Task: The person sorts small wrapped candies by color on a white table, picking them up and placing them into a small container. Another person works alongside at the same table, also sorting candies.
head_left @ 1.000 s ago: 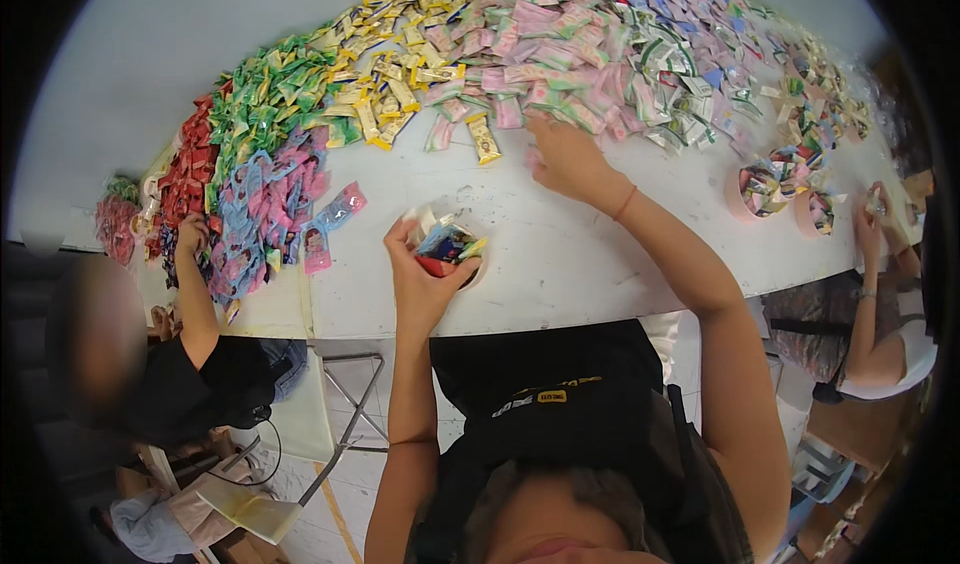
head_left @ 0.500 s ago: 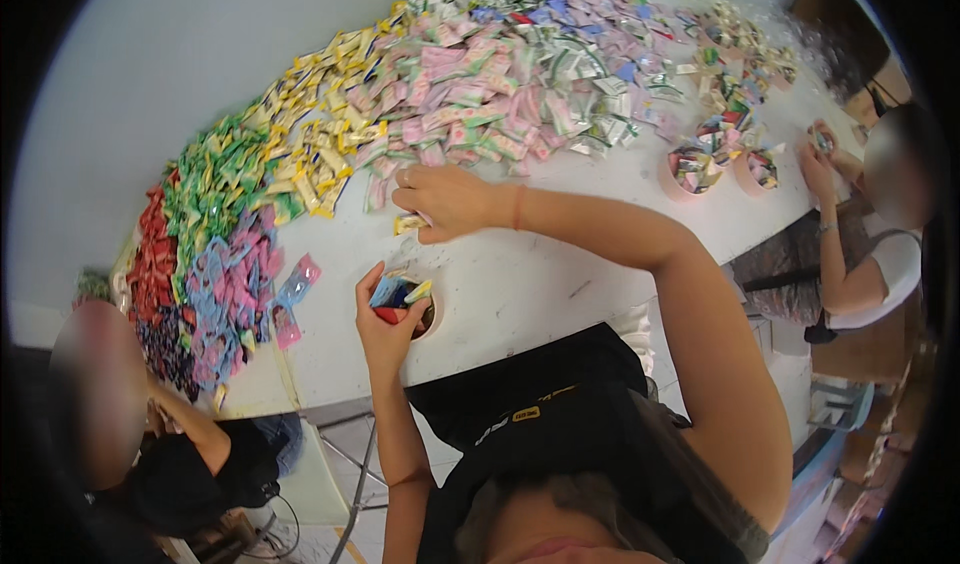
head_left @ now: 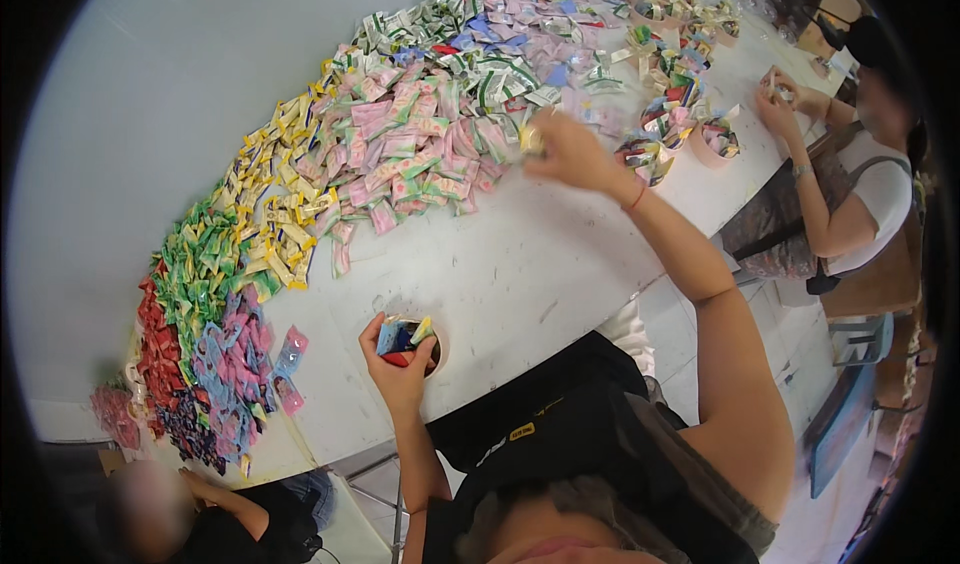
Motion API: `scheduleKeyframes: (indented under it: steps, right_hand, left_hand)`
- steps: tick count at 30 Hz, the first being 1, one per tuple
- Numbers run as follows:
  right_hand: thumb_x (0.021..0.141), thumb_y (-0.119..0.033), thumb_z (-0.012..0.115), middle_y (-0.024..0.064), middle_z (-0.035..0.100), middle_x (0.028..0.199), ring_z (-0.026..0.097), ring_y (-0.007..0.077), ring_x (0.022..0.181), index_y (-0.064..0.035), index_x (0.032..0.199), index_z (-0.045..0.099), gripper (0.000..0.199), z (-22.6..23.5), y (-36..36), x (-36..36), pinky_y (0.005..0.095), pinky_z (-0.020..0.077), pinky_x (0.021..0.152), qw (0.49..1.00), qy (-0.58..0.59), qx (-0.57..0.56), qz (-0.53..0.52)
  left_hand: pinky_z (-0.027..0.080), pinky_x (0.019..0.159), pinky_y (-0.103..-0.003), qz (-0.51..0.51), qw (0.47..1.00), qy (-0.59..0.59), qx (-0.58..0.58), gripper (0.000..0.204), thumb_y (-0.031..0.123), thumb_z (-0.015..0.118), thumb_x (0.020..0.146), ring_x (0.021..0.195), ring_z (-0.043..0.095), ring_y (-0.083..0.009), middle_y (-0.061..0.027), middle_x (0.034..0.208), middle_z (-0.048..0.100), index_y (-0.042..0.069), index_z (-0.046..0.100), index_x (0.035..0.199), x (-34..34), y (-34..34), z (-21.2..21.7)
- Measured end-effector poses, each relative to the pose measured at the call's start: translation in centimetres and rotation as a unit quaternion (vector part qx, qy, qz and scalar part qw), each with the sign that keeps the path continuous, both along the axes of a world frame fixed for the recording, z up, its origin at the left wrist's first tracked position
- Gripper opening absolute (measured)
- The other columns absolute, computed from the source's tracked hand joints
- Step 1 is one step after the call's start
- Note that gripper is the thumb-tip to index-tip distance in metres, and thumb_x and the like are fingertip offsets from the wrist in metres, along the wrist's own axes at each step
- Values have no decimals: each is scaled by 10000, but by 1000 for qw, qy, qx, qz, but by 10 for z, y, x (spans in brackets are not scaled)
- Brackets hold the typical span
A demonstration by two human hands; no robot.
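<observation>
White bench (head_left: 560, 264) against a pale grey wall carries a long bank of small wrapped sachets sorted by colour: red and purple at the near left, then green, yellow, pink and silver-green toward the far right. Left hand (head_left: 398, 372) cups a small round cup (head_left: 410, 342) at the bench's near edge, fingers closed around its side; blue, yellow and red sachets stand packed upright inside it. Right hand (head_left: 568, 152) reaches well across the bench to the edge of the pink sachets (head_left: 410, 154), fingers pinched together on one small yellowish sachet (head_left: 531, 140) lifted just above the heap. More filled cups (head_left: 716, 140) stand at the far right, where a second person's hands (head_left: 778, 104) work. Another person sits low at the near left corner.
</observation>
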State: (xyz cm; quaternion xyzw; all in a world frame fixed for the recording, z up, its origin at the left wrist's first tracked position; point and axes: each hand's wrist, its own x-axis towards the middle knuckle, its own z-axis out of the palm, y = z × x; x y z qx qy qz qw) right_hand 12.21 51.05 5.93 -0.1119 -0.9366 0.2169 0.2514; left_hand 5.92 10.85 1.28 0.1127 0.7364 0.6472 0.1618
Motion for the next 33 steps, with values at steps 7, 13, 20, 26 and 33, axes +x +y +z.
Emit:
scheduleKeyframes:
  steps: [7,13,20,26,33]
  right_hand:
    - [687,-371,786,202,687,956,674,334,807,8,965,643,491,29,152,-24,419,526,730,971,-192,-50,-134]
    - [619,-465,791,260,712,915,708,368,870,47,880,724,579,-16,179,-42,432,559,783,956,-239,107,-133]
    - [772,-272,740,61,658,744,649,141,708,-40,882,665,268,63,101,-24,317,478,599,988,-136,-64,-30]
    - [754,-122,831,72,649,843,634,226,793,-61,944,647,272,40,-166,4,331,498,705,860,-101,-272,419]
    - [740,-170,824,57,615,751,604,250,703,-96,867,617,254,-4,-222,-10,362,491,584,944,32,47,324]
  left_hand:
    - [473,1030,-385,-133,983,14,125,1230,73,930,615,1258,496,-273,-145,1403,439,86,156,1571,2,-12,22]
    - [464,1056,-405,-185,974,-84,102,900,-6,856,693,1315,483,-275,-135,1421,472,43,401,1468,-11,-23,18]
    - [495,947,-303,-131,988,-44,64,518,4,792,792,1110,612,-183,-111,1203,632,1,553,1252,-16,-15,7]
    - [530,793,-233,-87,994,31,64,352,-49,728,833,908,656,-100,-70,1012,694,-23,603,1162,-12,-5,7]
    - [520,916,-289,-194,968,-75,141,523,-21,725,814,1074,625,-149,-76,1215,622,1,533,1300,-21,-22,20]
